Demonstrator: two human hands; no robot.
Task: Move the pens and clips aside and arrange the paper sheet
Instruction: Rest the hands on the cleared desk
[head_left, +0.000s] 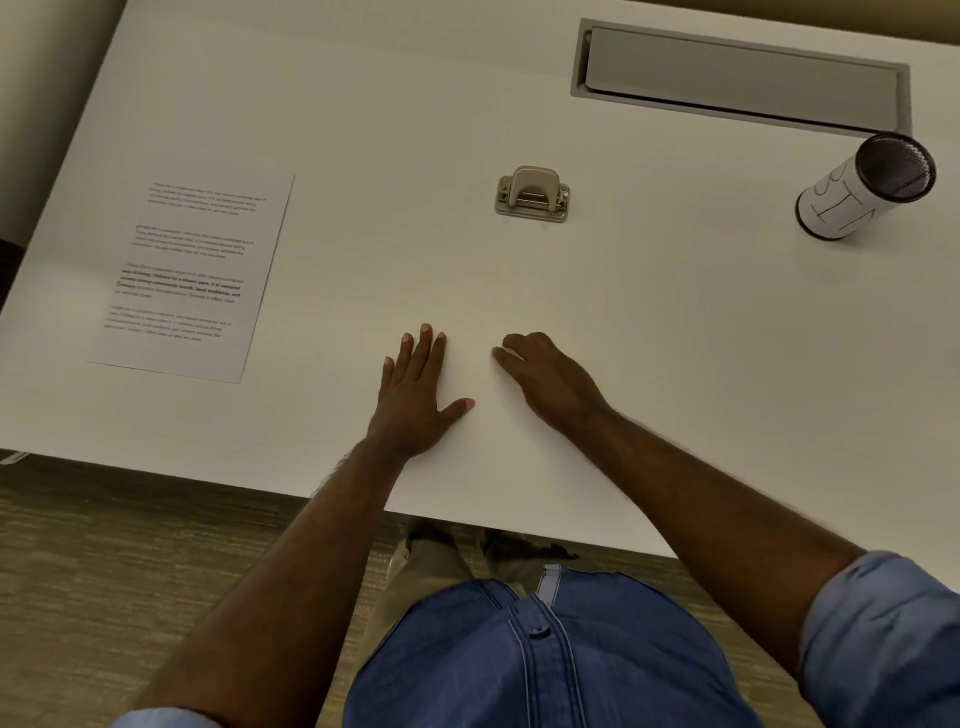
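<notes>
Under dim light, white table (467, 104), seemingly carpeted floor (104, 571).

The paper sheet (195, 275) at your far left carries four blocks of printed text, too blurred to read. The paper wrap on the mesh pen cup (862, 189) at your far right bears large hand-drawn outlined characters that cannot be made out.

Printed paper sheet (195, 278) — white, flat, slightly skewed — lies at table's left.
</notes>
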